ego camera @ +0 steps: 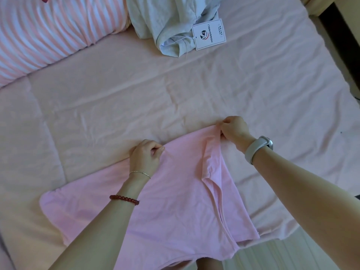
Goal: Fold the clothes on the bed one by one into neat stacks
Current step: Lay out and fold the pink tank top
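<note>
A pink T-shirt (171,207) lies spread on the pink bed sheet (136,98) near the bed's front edge, with one sleeve folded inward on its right side. My left hand (145,157) pinches the shirt's far edge at the left. My right hand (234,129), with a grey watch on the wrist, grips the same far edge at the right corner. A crumpled light grey garment (169,22) with a white paper tag (209,34) lies at the back of the bed.
A pink and white striped pillow (52,30) rests at the back left. The bed's right edge runs along a dark gap beside furniture (342,45). Pale floor (282,256) shows below the front edge.
</note>
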`<action>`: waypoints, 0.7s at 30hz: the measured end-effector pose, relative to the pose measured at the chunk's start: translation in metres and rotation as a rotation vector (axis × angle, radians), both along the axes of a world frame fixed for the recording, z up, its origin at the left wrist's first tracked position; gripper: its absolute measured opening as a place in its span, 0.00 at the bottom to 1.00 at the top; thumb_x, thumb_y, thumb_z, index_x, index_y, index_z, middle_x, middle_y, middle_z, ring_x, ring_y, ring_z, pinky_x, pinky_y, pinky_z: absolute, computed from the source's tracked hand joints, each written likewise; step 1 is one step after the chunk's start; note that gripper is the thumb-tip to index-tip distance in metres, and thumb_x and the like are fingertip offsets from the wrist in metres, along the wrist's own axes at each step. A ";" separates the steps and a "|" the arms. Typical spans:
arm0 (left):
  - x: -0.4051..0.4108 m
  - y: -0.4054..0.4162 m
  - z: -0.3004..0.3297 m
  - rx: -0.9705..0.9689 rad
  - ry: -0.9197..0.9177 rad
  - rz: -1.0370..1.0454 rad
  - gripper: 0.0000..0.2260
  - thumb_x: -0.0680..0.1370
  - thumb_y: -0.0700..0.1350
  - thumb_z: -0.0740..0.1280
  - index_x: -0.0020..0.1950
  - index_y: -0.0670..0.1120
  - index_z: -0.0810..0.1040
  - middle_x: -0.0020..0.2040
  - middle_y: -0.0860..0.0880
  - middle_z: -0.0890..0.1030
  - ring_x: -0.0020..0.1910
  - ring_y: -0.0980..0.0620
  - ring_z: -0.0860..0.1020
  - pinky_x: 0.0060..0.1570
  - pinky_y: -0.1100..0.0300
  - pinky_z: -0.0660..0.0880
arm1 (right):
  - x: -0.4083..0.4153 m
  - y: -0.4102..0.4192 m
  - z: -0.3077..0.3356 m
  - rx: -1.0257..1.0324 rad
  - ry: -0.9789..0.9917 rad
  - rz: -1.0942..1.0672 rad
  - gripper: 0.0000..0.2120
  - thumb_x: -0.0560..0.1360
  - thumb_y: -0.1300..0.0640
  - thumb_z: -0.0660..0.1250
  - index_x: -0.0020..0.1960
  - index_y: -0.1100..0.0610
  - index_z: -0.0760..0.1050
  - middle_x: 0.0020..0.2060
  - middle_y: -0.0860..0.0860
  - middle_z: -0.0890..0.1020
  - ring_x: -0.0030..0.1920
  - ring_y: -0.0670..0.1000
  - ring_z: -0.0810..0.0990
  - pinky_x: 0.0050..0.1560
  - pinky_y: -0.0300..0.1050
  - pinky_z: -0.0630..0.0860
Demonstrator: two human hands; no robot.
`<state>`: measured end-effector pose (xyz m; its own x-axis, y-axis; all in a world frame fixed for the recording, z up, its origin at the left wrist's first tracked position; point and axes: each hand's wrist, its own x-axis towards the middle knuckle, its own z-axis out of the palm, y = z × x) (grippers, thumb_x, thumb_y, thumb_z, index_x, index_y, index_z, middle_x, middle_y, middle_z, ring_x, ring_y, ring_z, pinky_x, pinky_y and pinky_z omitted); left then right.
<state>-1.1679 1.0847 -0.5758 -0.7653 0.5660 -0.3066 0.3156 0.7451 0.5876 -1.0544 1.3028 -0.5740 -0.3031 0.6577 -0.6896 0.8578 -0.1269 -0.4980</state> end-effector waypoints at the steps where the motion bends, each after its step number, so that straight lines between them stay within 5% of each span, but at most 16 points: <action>1: -0.001 0.002 0.000 0.002 -0.001 0.001 0.03 0.71 0.36 0.70 0.38 0.39 0.80 0.39 0.44 0.81 0.41 0.43 0.78 0.50 0.46 0.73 | 0.001 -0.001 -0.001 -0.027 0.015 -0.041 0.12 0.76 0.57 0.63 0.40 0.64 0.77 0.39 0.61 0.82 0.44 0.61 0.81 0.51 0.55 0.78; 6: -0.004 0.013 -0.005 -0.094 -0.024 0.031 0.03 0.73 0.39 0.69 0.41 0.40 0.80 0.43 0.44 0.81 0.46 0.44 0.78 0.53 0.52 0.71 | 0.008 -0.026 0.006 0.117 0.066 -0.062 0.14 0.77 0.48 0.61 0.45 0.61 0.72 0.37 0.54 0.80 0.41 0.57 0.78 0.43 0.47 0.73; 11: 0.009 0.019 -0.004 -0.171 0.068 -0.026 0.12 0.73 0.42 0.68 0.57 0.45 0.79 0.56 0.45 0.77 0.58 0.43 0.73 0.58 0.51 0.64 | 0.059 -0.089 0.022 0.306 0.072 0.150 0.13 0.74 0.48 0.65 0.47 0.57 0.70 0.40 0.51 0.75 0.42 0.56 0.75 0.40 0.46 0.67; 16: 0.034 0.035 0.007 0.033 0.285 -0.312 0.10 0.68 0.37 0.67 0.47 0.43 0.82 0.46 0.44 0.80 0.47 0.40 0.78 0.47 0.48 0.71 | 0.086 -0.133 0.010 0.349 -0.100 0.406 0.24 0.71 0.45 0.67 0.59 0.60 0.70 0.53 0.55 0.73 0.54 0.58 0.71 0.50 0.51 0.69; 21: 0.042 0.056 0.008 0.074 0.206 -0.548 0.10 0.70 0.34 0.63 0.46 0.41 0.82 0.45 0.45 0.82 0.46 0.41 0.78 0.44 0.49 0.72 | 0.086 -0.124 0.002 0.389 -0.114 0.301 0.10 0.77 0.54 0.59 0.50 0.59 0.73 0.49 0.55 0.74 0.51 0.59 0.72 0.44 0.50 0.70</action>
<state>-1.1260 1.1407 -0.5676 -0.3948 0.9099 -0.1275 0.7561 0.4006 0.5175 -0.9684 1.1786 -0.5716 -0.4561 0.7677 -0.4501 0.8793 0.3109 -0.3607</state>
